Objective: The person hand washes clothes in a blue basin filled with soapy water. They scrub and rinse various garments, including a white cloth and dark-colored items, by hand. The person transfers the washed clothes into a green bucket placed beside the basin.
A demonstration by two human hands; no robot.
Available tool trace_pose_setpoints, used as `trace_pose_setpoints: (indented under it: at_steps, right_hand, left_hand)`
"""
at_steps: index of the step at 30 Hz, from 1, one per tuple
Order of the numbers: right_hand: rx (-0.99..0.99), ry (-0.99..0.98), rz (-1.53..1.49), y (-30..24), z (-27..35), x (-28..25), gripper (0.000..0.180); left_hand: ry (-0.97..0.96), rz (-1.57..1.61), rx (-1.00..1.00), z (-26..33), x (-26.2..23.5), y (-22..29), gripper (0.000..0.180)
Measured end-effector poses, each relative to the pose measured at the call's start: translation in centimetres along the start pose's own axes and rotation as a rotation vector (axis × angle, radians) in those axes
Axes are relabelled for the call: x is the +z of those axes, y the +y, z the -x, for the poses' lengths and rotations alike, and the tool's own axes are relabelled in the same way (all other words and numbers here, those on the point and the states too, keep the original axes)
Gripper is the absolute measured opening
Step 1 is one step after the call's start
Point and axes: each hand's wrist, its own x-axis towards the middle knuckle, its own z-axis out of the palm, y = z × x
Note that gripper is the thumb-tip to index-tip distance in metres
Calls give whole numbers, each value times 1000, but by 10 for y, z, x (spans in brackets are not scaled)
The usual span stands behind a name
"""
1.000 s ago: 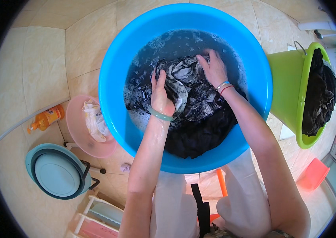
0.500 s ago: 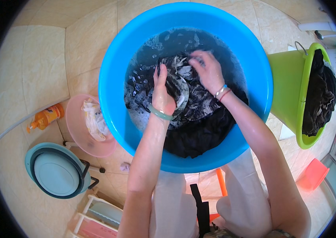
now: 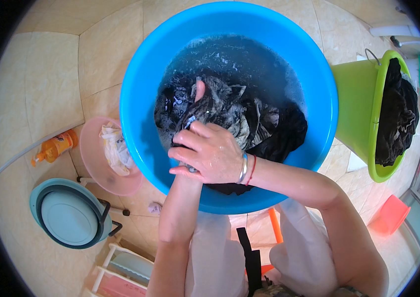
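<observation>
In the blue tub point(image 3: 140, 99) on the floor: dark wet cloth point(image 3: 229, 111), half sunk in soapy water. Right hand point(image 3: 210, 151) fingers closed over the cloth, bunching it for rubbing. Left hand point(image 3: 199, 94) mostly hidden beneath; grip cannot be told. Green bucket point(image 3: 356, 94), right, holds more dark cloth.

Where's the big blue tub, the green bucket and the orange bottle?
Blue tub point(image 3: 140, 89): head view, on its left inner wall.
Green bucket point(image 3: 356, 99): head view, on its outer side.
Orange bottle point(image 3: 57, 146): head view, on its body, lying on the floor tiles.
</observation>
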Motion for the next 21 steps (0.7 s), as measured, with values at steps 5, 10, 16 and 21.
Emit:
trace_pose_setpoints:
  at_steps: [5, 10, 16, 21]
  right_hand:
    - [44, 103, 32, 16, -11, 0, 23]
    - [165, 201, 141, 45, -19, -4, 23]
    - [598, 151, -112, 122, 3, -41, 26]
    - [680, -46, -784, 106, 3, -65, 28]
  left_hand:
    - [238, 37, -31, -13, -10, -8, 39]
    - [217, 52, 37, -5, -50, -20, 39]
    - [708, -372, 98, 7, 25, 31, 40]
    - [416, -1825, 470, 25, 13, 46, 70]
